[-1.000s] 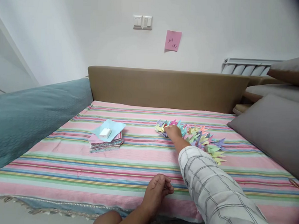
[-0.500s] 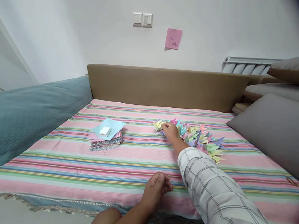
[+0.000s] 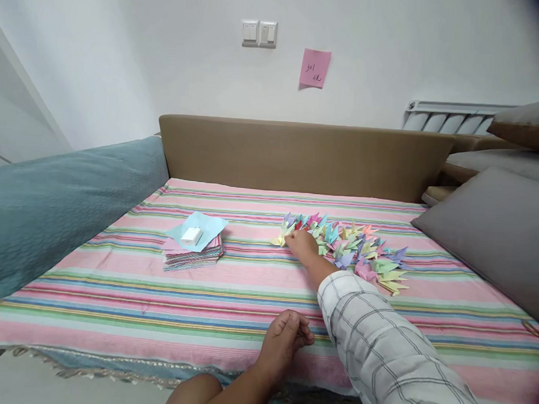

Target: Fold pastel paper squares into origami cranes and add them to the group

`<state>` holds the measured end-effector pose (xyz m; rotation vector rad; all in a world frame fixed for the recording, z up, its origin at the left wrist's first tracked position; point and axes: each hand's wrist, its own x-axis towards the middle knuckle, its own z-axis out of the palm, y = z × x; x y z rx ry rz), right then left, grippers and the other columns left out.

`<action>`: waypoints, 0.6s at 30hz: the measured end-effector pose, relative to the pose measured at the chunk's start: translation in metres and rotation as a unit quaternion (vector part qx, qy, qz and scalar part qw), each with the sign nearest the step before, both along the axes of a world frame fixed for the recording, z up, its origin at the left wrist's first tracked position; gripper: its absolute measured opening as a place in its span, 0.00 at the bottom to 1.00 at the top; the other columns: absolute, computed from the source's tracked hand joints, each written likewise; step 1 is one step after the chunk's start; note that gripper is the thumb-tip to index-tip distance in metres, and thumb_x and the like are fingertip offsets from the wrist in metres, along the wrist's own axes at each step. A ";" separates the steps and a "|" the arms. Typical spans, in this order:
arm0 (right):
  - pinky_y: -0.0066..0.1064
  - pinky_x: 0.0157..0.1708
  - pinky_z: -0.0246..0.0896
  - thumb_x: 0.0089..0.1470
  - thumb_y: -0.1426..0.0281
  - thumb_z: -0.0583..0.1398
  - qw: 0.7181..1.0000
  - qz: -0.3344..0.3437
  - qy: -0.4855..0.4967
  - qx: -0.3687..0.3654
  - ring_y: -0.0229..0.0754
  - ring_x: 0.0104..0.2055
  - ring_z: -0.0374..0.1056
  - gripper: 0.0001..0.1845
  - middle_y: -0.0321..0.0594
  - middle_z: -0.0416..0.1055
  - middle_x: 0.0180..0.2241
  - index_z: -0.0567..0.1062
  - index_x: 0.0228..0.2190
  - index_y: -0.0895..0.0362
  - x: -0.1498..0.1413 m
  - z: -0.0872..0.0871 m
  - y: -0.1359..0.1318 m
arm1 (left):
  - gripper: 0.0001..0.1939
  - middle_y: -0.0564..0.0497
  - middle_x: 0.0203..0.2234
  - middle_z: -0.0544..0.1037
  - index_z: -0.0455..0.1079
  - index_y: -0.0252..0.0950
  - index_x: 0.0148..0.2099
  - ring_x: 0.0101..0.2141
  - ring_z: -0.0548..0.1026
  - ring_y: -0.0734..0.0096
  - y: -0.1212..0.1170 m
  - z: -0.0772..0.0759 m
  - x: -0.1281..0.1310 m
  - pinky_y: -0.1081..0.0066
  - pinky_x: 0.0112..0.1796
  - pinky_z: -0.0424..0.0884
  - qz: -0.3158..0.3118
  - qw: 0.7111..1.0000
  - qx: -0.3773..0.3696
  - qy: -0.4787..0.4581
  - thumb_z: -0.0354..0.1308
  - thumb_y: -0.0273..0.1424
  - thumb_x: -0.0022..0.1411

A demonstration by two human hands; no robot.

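My right hand [image 3: 304,246] reaches to the left end of a cluster of folded paper cranes [image 3: 342,245] in many colours. Its fingertips are pinched at a pale yellow paper crane [image 3: 279,239], partly covering it. My left hand [image 3: 284,341] rests at the front edge of the striped cloth, its fingers curled in and nothing visible in them. To the left lies a stack of coloured paper sheets [image 3: 193,257]. A light blue sheet [image 3: 213,224] tops the stack, with a small white box-like object [image 3: 191,236] on it.
The striped pink cloth [image 3: 229,290] covers the seat, with a brown backrest [image 3: 299,158] behind. A blue-covered armrest [image 3: 71,191] bounds the left side. Grey cushions [image 3: 498,226] are piled at right, near a small brown loop [image 3: 534,328].
My right hand has moved slightly nearer and left, and the pale yellow crane now sits lower at the cluster's left end. My left hand keeps its curled pose.
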<state>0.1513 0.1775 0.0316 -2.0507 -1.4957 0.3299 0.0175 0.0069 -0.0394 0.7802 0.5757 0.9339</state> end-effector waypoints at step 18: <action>0.26 0.24 0.53 0.43 0.62 0.57 0.996 -0.006 0.093 0.008 0.39 0.24 0.66 0.12 0.37 0.71 0.19 0.77 0.23 0.57 0.005 -0.019 -0.002 | 0.20 0.50 0.22 0.71 0.69 0.31 0.30 0.27 0.70 0.73 -0.002 0.005 0.001 0.69 0.34 0.67 0.020 1.000 -0.012 0.013 0.60 0.47 0.51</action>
